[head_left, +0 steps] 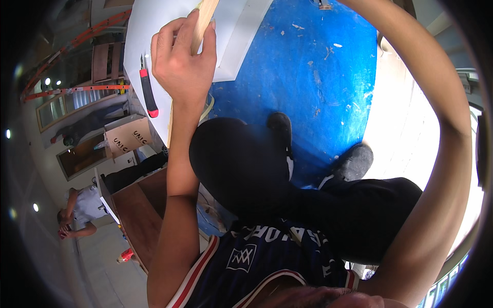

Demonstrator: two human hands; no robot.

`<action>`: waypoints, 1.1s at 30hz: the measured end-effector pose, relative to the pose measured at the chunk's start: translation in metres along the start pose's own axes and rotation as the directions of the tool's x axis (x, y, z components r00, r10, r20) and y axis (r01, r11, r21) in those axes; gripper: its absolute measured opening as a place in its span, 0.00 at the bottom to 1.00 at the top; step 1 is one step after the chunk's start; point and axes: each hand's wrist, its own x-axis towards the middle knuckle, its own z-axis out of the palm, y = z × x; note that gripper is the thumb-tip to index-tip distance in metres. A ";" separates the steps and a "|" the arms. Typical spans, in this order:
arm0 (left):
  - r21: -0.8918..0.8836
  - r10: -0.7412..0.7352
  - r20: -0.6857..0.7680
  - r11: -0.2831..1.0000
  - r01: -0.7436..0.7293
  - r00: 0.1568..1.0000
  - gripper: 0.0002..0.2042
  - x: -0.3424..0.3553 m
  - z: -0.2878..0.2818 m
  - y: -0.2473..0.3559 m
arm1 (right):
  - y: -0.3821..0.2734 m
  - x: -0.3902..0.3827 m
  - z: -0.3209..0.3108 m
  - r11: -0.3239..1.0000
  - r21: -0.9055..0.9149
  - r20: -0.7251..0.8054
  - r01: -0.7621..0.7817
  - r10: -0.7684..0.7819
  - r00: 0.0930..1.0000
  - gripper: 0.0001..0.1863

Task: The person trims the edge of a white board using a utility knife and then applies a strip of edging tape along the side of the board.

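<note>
My left hand is closed on a pale wooden strip, its thumb on one side and its fingers on the other. The strip runs out past the top edge of the head view. Under that hand lies a white panel. A red and black utility knife rests on the panel, left of my left wrist, its tip pointing away from me. My right arm arches up the right side and leaves the view at the top, so my right hand is hidden.
The floor has a scuffed blue covering, where my dark shoes stand. At the left are a cardboard box, a brown wooden cabinet and an orange ladder. Another person stands beyond the cabinet.
</note>
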 end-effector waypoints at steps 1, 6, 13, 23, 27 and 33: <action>-0.004 0.004 -0.006 1.000 -0.004 1.000 0.17 0.000 0.001 0.000 | 0.000 0.000 0.000 1.000 -0.013 0.008 -0.003 0.003 1.000 0.18; -0.028 -0.062 0.020 0.998 0.062 0.998 0.18 0.001 -0.002 0.005 | -0.004 0.001 -0.002 0.999 -0.013 0.029 0.033 -0.032 0.999 0.19; 0.011 -0.123 0.194 0.992 0.123 0.973 0.26 -0.026 -0.057 0.003 | -0.009 0.006 0.006 0.983 -0.181 0.057 0.014 -0.004 0.998 0.19; 0.254 -0.455 0.159 0.876 0.409 0.876 0.21 -0.184 -0.190 -0.020 | -0.047 0.015 0.015 0.740 -0.624 0.188 0.253 -0.172 0.967 0.25; 0.178 -0.477 0.038 0.868 0.464 0.878 0.19 -0.198 -0.173 -0.016 | -0.066 0.031 0.019 0.646 -0.668 0.326 0.369 -0.192 0.926 0.23; 0.109 -0.480 -0.064 0.868 0.484 0.875 0.18 -0.209 -0.170 -0.017 | -0.044 0.023 0.005 0.651 -0.647 0.417 0.398 -0.134 0.899 0.23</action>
